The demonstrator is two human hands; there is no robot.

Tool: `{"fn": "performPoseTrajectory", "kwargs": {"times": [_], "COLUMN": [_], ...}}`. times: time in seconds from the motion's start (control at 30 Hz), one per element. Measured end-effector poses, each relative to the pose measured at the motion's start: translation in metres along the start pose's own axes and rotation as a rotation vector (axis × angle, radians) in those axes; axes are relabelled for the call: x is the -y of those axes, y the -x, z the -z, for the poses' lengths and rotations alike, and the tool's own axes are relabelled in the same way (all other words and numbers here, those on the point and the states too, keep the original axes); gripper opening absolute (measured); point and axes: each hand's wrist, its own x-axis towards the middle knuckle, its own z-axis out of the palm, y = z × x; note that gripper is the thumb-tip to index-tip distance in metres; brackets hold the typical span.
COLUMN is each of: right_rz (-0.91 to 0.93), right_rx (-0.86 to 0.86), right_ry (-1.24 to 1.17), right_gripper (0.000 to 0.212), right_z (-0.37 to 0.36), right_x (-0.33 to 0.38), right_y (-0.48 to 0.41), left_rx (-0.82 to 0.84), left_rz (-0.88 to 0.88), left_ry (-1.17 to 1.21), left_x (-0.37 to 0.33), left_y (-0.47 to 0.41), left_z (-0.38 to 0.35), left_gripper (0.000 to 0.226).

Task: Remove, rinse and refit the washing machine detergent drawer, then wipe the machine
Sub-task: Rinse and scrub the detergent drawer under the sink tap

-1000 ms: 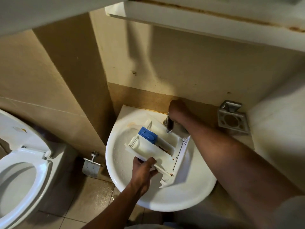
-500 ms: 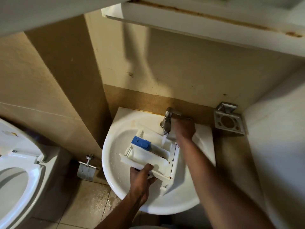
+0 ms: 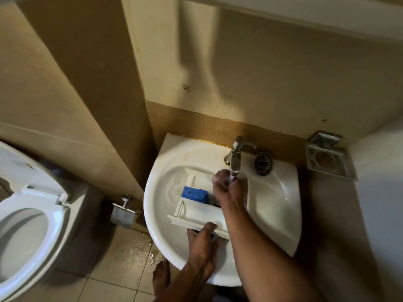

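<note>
The white detergent drawer (image 3: 197,211) with a blue insert (image 3: 194,194) lies in the white wash basin (image 3: 277,205), under the chrome tap (image 3: 236,155). Water runs from the tap onto the fingers of my right hand (image 3: 227,188), which rests inside the drawer's back compartment. My left hand (image 3: 204,247) grips the drawer's front panel at the basin's near side, thumb on top. The right forearm hides the drawer's right side.
A loose drain strainer (image 3: 263,162) lies on the basin's ledge. A metal holder (image 3: 327,158) is fixed to the wall at right. An open toilet (image 3: 28,219) stands at left, with a paper holder (image 3: 123,214) between. The floor (image 3: 130,253) is wet; my bare foot (image 3: 161,277) shows.
My right hand left the tap handle and came down into the drawer under the running water. The left hand kept its grip on the front panel. The view shifted down.
</note>
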Motion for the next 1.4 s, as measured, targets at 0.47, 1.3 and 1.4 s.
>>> {"fn": "performPoseTrajectory", "kwargs": {"times": [0.47, 1.3, 1.4], "right_rz": [-0.08, -0.256, -0.021], "right_rx": [-0.018, -0.061, -0.086], "right_ry": [1.792, 1.235, 2.133], "right_gripper": [0.011, 0.018, 0.026], "right_z": [-0.018, -0.011, -0.03], "right_x": [0.071, 0.037, 0.042], "right_y": [0.042, 0.043, 0.063], "left_rx": [0.044, 0.1, 0.12], "left_rz": [-0.094, -0.018, 0.021], "left_ry": [-0.048, -0.027, 0.024], "left_x": [-0.006, -0.004, -0.005], "left_y": [-0.016, -0.015, -0.012], "left_z": [0.003, 0.003, 0.0], "left_gripper": [0.047, 0.044, 0.034]}}
